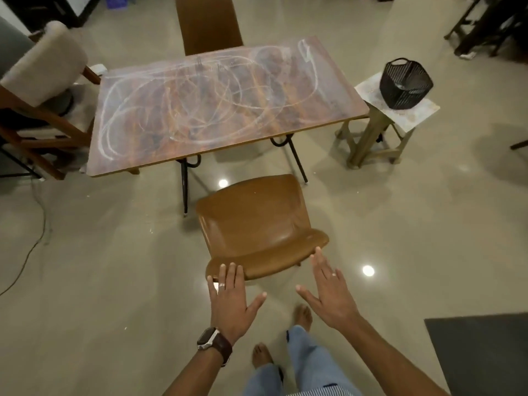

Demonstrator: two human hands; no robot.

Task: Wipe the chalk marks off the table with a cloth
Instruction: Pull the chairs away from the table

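Note:
A brown wooden table (337,108) stands ahead of me, its top covered with looping white chalk marks (200,110). I see no cloth anywhere in the view. My left hand (231,298) is open with fingers spread, its fingertips at the top edge of a brown chair's backrest (257,224). My right hand (331,292) is also open and flat, hovering just behind the right end of that backrest. Neither hand holds anything. A watch sits on my left wrist.
The brown chair stands between me and the table. A second brown chair (208,21) is at the far side, a beige padded chair (43,67) at the left. A stool (414,115) with a black basket (404,82) stands right. A dark mat (483,355) lies lower right.

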